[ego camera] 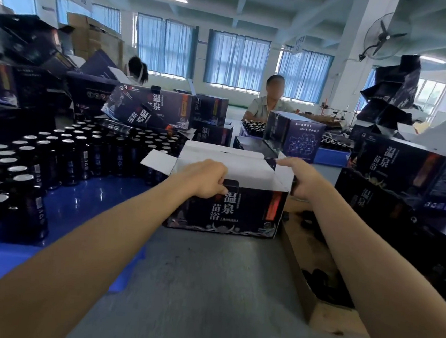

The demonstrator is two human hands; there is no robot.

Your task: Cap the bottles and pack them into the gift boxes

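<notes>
My left hand (204, 179) grips the open box (226, 209) by its front rim, my right hand (300, 179) by its right wall, fingers (218, 188) clamped on it. Box sits on the counter (206, 288); bottles (55, 159) stand left of it.

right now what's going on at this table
A person steadies an open gift box on the grey table with both hands: the left hand grips its front wall at the top, the right hand holds its right edge. The top flaps stand open; what is inside cannot be seen. Rows of dark bottles with silver tops stand to the left, and more gift boxes are piled around. Another person sits across the table.
</notes>
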